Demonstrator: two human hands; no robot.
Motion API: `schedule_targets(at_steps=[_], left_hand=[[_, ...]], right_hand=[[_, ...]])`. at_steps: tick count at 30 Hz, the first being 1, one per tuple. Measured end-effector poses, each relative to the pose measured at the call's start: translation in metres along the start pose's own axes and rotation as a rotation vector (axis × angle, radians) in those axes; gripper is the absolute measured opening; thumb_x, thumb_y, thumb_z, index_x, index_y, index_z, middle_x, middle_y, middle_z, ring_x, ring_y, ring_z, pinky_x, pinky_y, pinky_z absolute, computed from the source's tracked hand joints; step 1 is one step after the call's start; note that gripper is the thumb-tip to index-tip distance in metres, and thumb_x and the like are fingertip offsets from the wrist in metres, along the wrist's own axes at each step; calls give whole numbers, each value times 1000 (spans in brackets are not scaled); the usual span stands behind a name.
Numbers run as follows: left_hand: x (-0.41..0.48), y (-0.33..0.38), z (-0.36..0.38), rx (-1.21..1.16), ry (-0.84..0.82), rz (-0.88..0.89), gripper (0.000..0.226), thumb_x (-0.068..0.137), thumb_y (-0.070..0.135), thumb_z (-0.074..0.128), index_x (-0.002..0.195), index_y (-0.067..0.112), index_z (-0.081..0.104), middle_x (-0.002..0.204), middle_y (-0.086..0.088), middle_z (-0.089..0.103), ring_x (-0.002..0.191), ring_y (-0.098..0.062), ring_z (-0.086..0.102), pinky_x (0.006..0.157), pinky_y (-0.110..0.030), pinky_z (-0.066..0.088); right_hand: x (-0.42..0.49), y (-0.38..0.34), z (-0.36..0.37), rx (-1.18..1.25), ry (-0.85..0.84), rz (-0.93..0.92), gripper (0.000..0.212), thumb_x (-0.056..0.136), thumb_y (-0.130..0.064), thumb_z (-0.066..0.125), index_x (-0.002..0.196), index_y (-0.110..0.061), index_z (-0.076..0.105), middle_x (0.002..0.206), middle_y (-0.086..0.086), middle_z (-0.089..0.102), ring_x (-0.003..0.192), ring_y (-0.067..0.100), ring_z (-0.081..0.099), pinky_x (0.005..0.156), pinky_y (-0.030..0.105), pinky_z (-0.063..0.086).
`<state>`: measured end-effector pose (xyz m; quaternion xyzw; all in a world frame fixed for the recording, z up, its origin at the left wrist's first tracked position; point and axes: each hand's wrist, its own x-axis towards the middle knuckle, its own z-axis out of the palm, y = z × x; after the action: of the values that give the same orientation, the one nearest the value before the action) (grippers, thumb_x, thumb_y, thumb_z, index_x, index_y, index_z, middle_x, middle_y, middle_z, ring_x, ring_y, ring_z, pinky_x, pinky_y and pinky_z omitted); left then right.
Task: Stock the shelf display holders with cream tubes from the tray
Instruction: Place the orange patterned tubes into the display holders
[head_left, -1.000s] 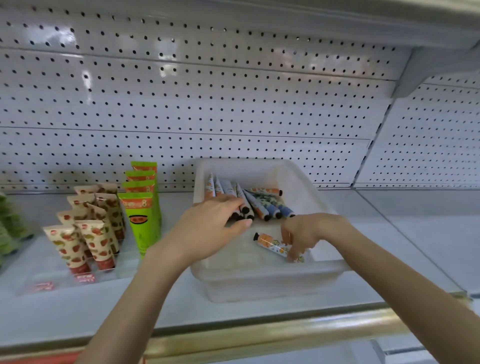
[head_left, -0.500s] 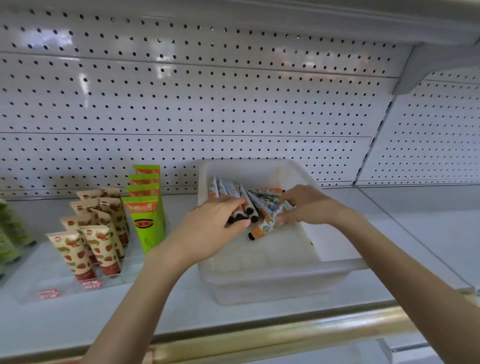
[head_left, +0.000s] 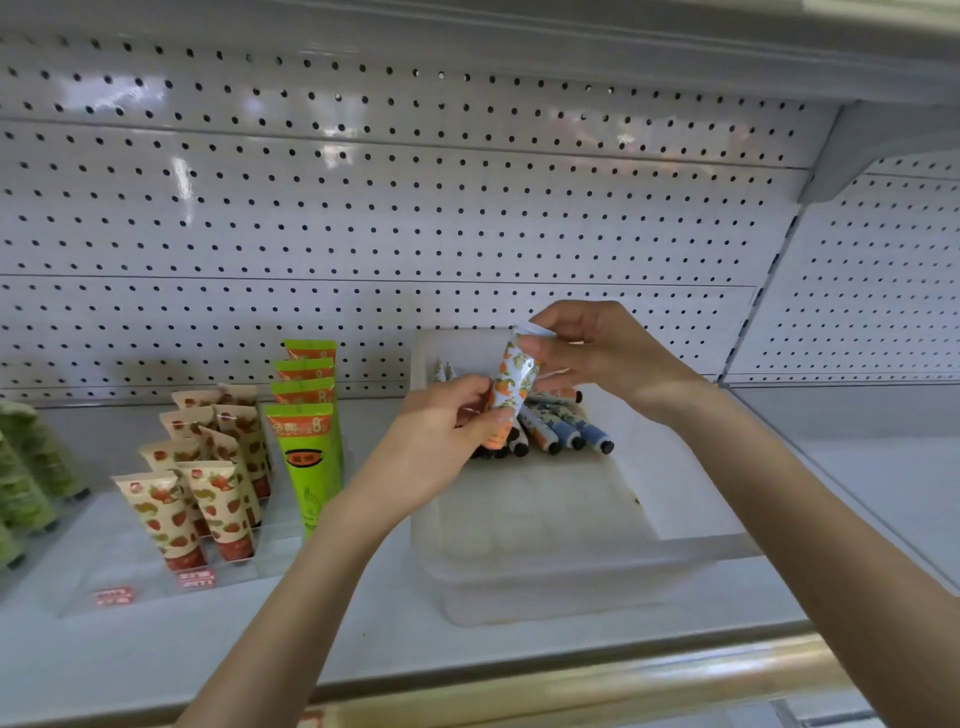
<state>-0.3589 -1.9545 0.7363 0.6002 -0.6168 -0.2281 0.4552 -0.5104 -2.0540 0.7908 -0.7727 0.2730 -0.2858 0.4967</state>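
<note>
Head view — holders (head_left: 156, 582) at left part stocked: strawberry tubes (head_left: 208, 499), green tubes (head_left: 309, 447) upright, caps down. Left hand (head_left: 441, 441) pinches orange tube (head_left: 511, 387) low, right hand (head_left: 597, 358) grips crimp end — long axis near vertical, cap down, above tray (head_left: 571, 566). Several tubes (head_left: 561, 431) left in tray; task looks mid-way.

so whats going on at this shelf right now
A person is stocking a shop shelf with cream tubes. Both hands hold one orange-patterned tube upright above the translucent tray: the right hand pinches its top end and the left hand has a grip on its lower end. More tubes lie at the back of the tray. To the left, strawberry-print tubes and green tubes already stand in clear display holders.
</note>
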Motion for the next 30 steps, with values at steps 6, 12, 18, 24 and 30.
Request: schedule_targets(at_steps=[6, 12, 18, 24, 30], left_hand=[[3, -4, -4, -143, 47, -68, 9, 81, 17, 69, 87, 21, 65, 93, 1, 70, 81, -5, 65, 76, -16, 49], [-4, -1, -10, -203, 77, -51, 8, 83, 10, 67, 88, 16, 64, 87, 3, 68, 68, 5, 62, 63, -5, 43], [-4, -8, -16, -225, 137, -100, 13, 83, 16, 68, 92, 23, 64, 93, 7, 69, 87, -9, 66, 85, -27, 53], [-5, -12, -19, -270, 196, -96, 18, 83, 13, 66, 89, 30, 62, 82, 17, 70, 83, -2, 67, 84, -29, 55], [-1, -16, -20, -251, 227, -108, 18, 83, 15, 67, 92, 30, 63, 92, 12, 70, 87, -2, 66, 86, -35, 55]], right_hand=[[5, -3, 10, 41, 32, -35, 6, 85, -12, 66, 90, -8, 63, 79, -4, 68, 75, 8, 66, 77, 29, 58], [14, -1, 12, 185, -24, -41, 7, 83, -13, 65, 89, -10, 64, 86, -1, 68, 86, 14, 66, 79, 34, 57], [34, 4, -4, 294, 0, -7, 11, 93, -18, 54, 91, -12, 63, 87, -3, 71, 90, 14, 68, 76, 28, 57], [64, 38, -9, -40, 2, 226, 18, 93, -14, 56, 108, -5, 60, 102, 7, 65, 100, 20, 63, 78, 27, 57], [77, 80, 18, -468, -130, 416, 41, 89, -12, 61, 126, -8, 45, 117, 6, 54, 78, 16, 59, 62, 20, 51]])
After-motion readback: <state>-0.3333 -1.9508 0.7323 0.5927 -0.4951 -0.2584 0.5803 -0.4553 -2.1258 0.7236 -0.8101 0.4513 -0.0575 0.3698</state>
